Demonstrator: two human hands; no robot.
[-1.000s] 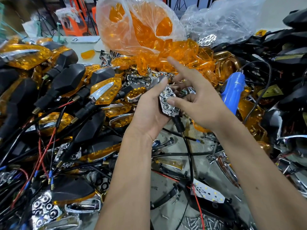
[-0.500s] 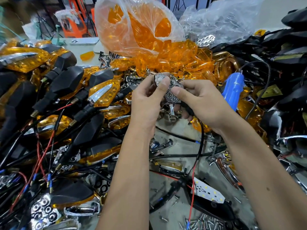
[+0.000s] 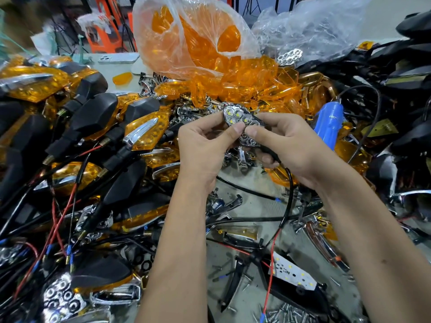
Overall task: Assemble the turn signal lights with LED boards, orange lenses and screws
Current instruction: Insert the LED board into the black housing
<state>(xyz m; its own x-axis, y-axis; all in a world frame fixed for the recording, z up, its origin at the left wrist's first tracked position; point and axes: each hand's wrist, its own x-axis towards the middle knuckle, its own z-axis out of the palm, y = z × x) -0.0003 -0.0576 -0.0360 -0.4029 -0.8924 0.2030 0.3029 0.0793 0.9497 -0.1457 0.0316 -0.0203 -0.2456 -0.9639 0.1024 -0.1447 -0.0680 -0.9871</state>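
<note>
A: Holding the chrome reflector [image 3: 240, 123] above the middle of the bench [image 3: 247, 250], just in front of the heap of orange lenses [image 3: 247, 82]. Left hand [image 3: 205, 145] curled, thumb tip pressed on the near edge, fingers behind the top end. Right hand [image 3: 289, 145] curled too, thumb against the same edge, lower fingers wrapped round the black stem and cable [image 3: 288, 183] trailing down toward the near edge.

B: Seated in a housing yet?

A: Cannot tell; back side hidden by the fingers. White LEDs showing through the top cups, though.

B: Handling?

A: Probably light, stiff, thin plastic under slick plating. Likely to skid out of a flat pinch and to smudge or scratch. Better gripped by the rim, never across the cups. Cable limp, best kept clear of the seam.

B: Parts for later steps?

A: Loose screws [image 3: 286, 314] at the near edge, a bare LED board [image 3: 294, 272] on a black shell just beside them, blue electric screwdriver [image 3: 328, 123] to the right of the hands. Finished signals [image 3: 142, 131] stacked toward the left edge.
</note>
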